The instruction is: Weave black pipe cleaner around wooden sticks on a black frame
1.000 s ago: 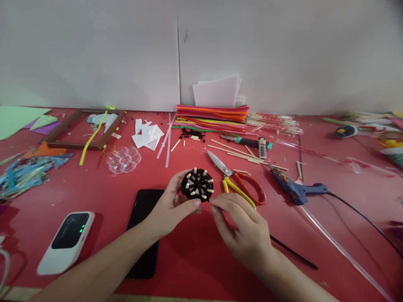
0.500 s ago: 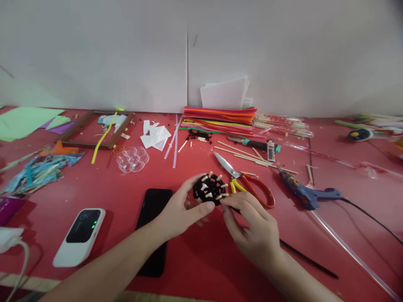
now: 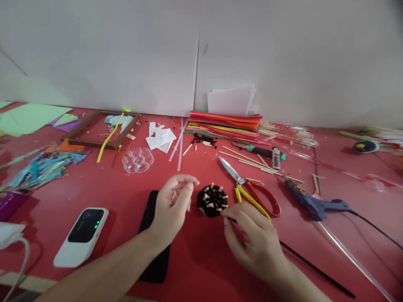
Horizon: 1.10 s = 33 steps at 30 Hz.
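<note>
At the left edge lie green paper and a heap of blue tassels. Lower left, a white pocket device shows two green lights on its dark screen; any marking there is too faint to read. Above it is a wooden frame, and to its right a clear flower-shaped tray.

The left hand sits over a black phone, fingers loosely half-curled, gripping nothing, just beside the black woven disc but apart from it. The disc, studded with short wooden sticks, lies on the red table at lower centre.

The right hand is pinched narrow on the disc's lower right edge, where a black strand trails to the lower right.

Beyond are scissors, stacked coloured sheets, a lighter whose label is too small to read, and a blue glue gun.
</note>
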Each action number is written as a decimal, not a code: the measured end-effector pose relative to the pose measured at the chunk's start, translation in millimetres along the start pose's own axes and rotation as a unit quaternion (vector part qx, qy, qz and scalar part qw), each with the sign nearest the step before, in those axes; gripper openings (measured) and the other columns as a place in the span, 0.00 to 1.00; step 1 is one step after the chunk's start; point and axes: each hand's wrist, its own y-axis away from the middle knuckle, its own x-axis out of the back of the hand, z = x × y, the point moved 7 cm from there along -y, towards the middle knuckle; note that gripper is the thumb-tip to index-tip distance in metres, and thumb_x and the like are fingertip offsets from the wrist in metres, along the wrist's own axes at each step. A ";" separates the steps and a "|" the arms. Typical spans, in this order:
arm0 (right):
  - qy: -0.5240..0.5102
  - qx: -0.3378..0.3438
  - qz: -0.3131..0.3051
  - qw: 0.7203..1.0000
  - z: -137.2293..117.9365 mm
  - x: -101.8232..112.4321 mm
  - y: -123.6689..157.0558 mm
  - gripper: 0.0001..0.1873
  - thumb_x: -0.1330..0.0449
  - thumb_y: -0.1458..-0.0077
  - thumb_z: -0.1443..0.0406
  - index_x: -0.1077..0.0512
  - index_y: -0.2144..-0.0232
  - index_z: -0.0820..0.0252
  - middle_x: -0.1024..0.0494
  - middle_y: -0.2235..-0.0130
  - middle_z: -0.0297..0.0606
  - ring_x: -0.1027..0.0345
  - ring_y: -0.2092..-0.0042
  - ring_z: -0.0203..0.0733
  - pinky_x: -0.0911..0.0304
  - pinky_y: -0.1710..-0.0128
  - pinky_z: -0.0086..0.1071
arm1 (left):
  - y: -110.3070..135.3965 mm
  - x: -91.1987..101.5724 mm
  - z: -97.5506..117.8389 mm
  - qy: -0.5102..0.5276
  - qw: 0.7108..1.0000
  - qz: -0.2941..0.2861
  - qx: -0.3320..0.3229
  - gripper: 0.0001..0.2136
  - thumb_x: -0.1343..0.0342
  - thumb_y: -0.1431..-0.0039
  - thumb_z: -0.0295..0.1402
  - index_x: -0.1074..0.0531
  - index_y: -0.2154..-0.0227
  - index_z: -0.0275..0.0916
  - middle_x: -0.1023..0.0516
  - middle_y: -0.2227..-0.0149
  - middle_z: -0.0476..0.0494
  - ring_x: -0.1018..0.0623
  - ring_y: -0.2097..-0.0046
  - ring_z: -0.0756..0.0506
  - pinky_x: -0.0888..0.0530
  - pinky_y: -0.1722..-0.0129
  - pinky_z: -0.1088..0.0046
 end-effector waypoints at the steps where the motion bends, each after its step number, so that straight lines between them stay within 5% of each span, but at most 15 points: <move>1: 0.002 0.005 0.004 1.000 -1.5 1.9 -0.4 0.10 0.43 0.41 0.75 0.28 0.60 0.58 0.21 0.65 0.37 0.26 0.64 0.39 0.28 0.61 0.32 | -0.9 -0.4 1.5 0.002 1.000 0.003 -0.008 0.08 0.40 0.34 0.38 0.23 0.60 0.39 0.20 0.69 0.48 0.33 0.79 0.57 0.35 0.79 0.81; 8: 0.008 0.008 0.018 1.000 1.0 7.1 -3.7 0.10 0.43 0.42 0.75 0.28 0.61 0.58 0.21 0.64 0.38 0.25 0.62 0.42 0.27 0.61 0.36 | -4.4 -3.1 0.8 0.043 0.999 -0.006 0.009 0.10 0.35 0.39 0.39 0.20 0.60 0.37 0.14 0.64 0.41 0.31 0.79 0.57 0.30 0.77 0.80; 15: 0.017 0.045 0.042 0.998 -7.2 12.8 -1.8 0.12 0.42 0.43 0.77 0.27 0.60 0.60 0.21 0.64 0.40 0.26 0.61 0.42 0.27 0.59 0.38 | -14.9 0.3 -7.6 0.058 0.998 -0.002 0.025 0.12 0.35 0.39 0.41 0.22 0.60 0.37 0.14 0.62 0.41 0.37 0.82 0.59 0.37 0.80 0.79; 22: -0.015 0.107 0.072 0.992 -25.7 28.0 -1.2 0.14 0.42 0.46 0.81 0.26 0.61 0.63 0.22 0.67 0.40 0.28 0.62 0.41 0.27 0.61 0.35 | -21.4 -2.2 -4.9 0.073 0.996 -0.014 0.053 0.15 0.42 0.35 0.46 0.33 0.68 0.40 0.29 0.84 0.55 0.37 0.81 0.54 0.39 0.78 0.79; 29: -0.006 0.089 0.075 0.993 -18.9 27.4 -1.1 0.15 0.41 0.46 0.80 0.26 0.60 0.61 0.21 0.65 0.41 0.27 0.61 0.43 0.26 0.61 0.39 | -20.4 4.0 -5.5 0.056 0.998 -0.003 0.029 0.15 0.51 0.32 0.36 0.42 0.77 0.41 0.37 0.83 0.55 0.38 0.78 0.53 0.41 0.77 0.78; 33: 0.007 0.076 0.080 0.994 -14.3 21.1 -2.7 0.15 0.40 0.45 0.79 0.27 0.58 0.60 0.20 0.65 0.40 0.27 0.62 0.42 0.27 0.61 0.38 | -17.1 6.2 -2.7 0.021 1.000 0.002 -0.009 0.11 0.50 0.32 0.34 0.36 0.72 0.40 0.34 0.75 0.54 0.39 0.76 0.53 0.41 0.76 0.76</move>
